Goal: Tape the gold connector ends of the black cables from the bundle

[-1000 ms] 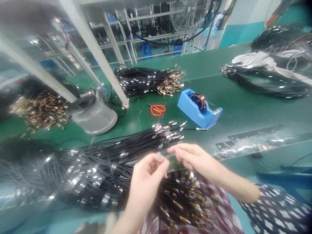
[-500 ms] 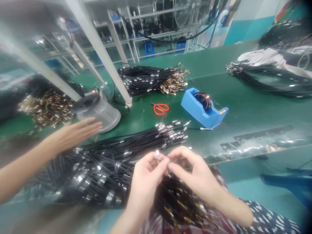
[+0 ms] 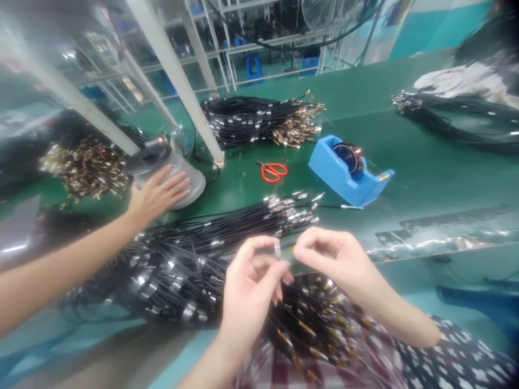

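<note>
Near the table's front edge my left hand (image 3: 251, 281) is closed in a pinch on a cable end, whose small silver-white connector (image 3: 277, 247) sticks up at the index fingertip. Just to its right, my right hand (image 3: 340, 254) pinches too; a tiny yellow bit (image 3: 293, 249) shows at its fingertips, its kind unclear. The hands are slightly apart. Below them, a bundle of black cables with yellow-gold tips (image 3: 308, 329) lies across my lap. Behind the hands, black cables with silver connectors (image 3: 284, 208) lie on the table.
Another person's hand (image 3: 158, 197) rests on a grey round-based device (image 3: 190, 183) at left. Orange-handled scissors (image 3: 273, 172) and a blue tape dispenser (image 3: 344, 178) lie on the green table (image 3: 357, 116). More cable bundles (image 3: 259, 121) lie behind, beside a white post (image 3: 174, 75).
My hands have drawn slightly apart, and the yellow bit now shows at my right fingertips. The other person's hand has moved right onto the grey device. The view has shifted slightly.
</note>
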`<state>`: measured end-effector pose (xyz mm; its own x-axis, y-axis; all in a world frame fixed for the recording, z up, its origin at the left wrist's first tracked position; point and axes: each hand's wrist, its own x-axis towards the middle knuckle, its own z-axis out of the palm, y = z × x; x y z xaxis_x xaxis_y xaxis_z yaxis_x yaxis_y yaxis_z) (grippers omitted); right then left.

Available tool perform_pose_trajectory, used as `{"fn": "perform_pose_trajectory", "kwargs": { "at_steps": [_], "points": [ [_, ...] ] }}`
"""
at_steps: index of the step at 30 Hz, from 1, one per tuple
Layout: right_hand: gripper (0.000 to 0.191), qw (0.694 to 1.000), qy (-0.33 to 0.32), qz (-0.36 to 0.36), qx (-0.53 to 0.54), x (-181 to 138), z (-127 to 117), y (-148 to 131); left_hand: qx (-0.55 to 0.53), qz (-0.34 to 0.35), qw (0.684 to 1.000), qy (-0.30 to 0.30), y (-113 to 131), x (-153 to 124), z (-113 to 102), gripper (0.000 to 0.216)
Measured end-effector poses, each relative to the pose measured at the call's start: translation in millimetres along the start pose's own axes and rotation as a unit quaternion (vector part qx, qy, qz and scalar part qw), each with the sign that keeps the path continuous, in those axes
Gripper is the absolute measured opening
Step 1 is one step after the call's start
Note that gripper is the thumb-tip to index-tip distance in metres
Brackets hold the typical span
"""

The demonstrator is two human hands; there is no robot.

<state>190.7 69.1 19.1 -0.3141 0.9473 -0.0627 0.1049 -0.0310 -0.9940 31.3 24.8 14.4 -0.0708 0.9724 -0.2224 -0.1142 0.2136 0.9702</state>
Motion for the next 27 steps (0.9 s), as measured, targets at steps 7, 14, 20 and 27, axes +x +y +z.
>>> {"fn": "perform_pose_trajectory", "kwargs": {
  "at_steps": [7,14,20,27],
  "points": [
    [0.018,0.998,-0.054,0.034,0.001,3.6,1.0,-2.8,0.014,-0.009,1.000,0.021,3.1,-1.4,2.5,0.026],
    [0.019,0.997,-0.061,0.040,0.001,6.5,2.9,-3.4,0.011,-0.007,1.000,0.016,1.7,0.3,1.4,0.026],
    [0.019,0.998,-0.058,0.034,0.008,5.7,4.4,-2.9,0.006,-0.008,1.000,0.015,0.4,0.3,2.1,0.026],
    [0.020,0.998,-0.048,0.033,0.019,6.3,6.6,-2.6,0.009,-0.012,1.000,0.019,0.2,-0.1,2.7,0.026]
  ]
}}
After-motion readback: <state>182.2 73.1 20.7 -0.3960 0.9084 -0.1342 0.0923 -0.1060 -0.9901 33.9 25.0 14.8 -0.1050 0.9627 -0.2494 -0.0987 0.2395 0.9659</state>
